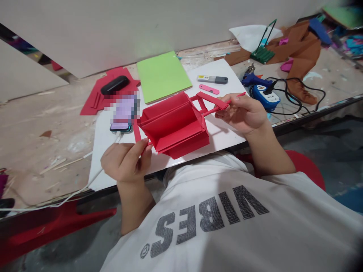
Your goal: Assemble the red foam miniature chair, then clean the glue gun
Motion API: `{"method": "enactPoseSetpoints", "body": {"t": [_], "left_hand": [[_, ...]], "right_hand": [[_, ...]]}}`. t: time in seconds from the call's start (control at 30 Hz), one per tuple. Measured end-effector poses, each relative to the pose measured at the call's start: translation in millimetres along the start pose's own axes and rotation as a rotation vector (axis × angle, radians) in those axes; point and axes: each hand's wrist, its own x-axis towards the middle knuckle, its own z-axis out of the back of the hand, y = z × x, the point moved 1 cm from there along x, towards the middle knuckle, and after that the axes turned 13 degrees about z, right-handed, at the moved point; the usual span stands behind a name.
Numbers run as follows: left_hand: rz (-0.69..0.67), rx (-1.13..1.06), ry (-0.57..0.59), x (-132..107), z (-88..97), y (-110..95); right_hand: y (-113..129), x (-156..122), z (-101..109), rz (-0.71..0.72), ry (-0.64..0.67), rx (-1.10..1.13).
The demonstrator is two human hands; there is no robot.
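Between my hands is a red paper box [178,128], open at the top, with thin strips and a rod sticking out at both ends. My left hand [127,158] pinches the short rod end at the box's left side. On the other side, my right hand [244,113] grips the longer red paper rod [211,110] with thumb and fingers, beside a flat folded strip [212,100]. The box sits tilted over the near edge of a white board [229,126]; whether it rests on the board I cannot tell.
Behind the box lie a light green sheet stack [164,75], a box cutter [212,79] and a pink cutter [209,89]. A phone [124,111] with a white cable and a black case [115,85] are left. A blue glue gun [255,80] and power socket [265,97] stand right.
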Motion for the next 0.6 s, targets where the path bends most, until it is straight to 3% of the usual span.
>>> {"method": "enactPoseSetpoints", "body": {"t": [0.2,0.4,0.53,0.6], "left_hand": [[-0.146,-0.067,-0.037,7.7,0.2,-8.0],[0.027,0.026,-0.023,-1.9,-1.0,1.6],[0.056,0.052,0.005,-2.1,0.0,0.9],[0.008,0.039,-0.003,1.8,0.2,-3.3]], "right_hand": [[-2.4,0.5,-0.4,-0.002,0.002,-0.009],[-3.6,-0.4,0.6,0.014,-0.007,-0.015],[-5.0,-0.8,1.7,0.019,-0.018,-0.018],[-5.6,-0.8,2.1,0.026,-0.012,-0.011]]}}
